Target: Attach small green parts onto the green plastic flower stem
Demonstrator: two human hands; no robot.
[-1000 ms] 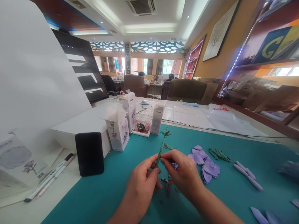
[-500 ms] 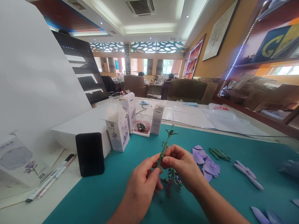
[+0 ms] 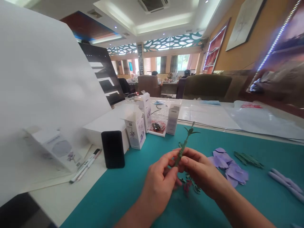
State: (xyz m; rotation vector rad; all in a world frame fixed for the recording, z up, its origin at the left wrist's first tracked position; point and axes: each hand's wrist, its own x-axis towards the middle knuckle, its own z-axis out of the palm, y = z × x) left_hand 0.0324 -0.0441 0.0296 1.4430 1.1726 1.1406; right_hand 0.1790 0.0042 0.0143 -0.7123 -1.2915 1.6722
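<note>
Between my two hands stands a green artificial flower stem (image 3: 182, 148), tilted slightly to the right, with small pointed leaves near its thin top. My left hand (image 3: 159, 180) pinches its lower end between thumb and fingers. Higher up, the thumb and fingers of my right hand (image 3: 201, 167) close on the same stem. Below the hands, small green and dark red pieces (image 3: 188, 186) lie on the teal mat (image 3: 99, 202), partly hidden by my fingers. To the right of my right hand rests a pile of purple petals (image 3: 229, 166).
Green sticks (image 3: 248, 159) and long purple pieces (image 3: 286, 183) lie farther right. A black upright device (image 3: 113, 149), a white printed box (image 3: 135, 131) and a narrow carton (image 3: 173, 118) stand at the back left. Markers (image 3: 86, 166) lie beside the mat. People sit in the background.
The view has swung left, so everything appears shifted to the right. My right hand's fingers have shifted slightly around the stem; both hands still hold it.
</note>
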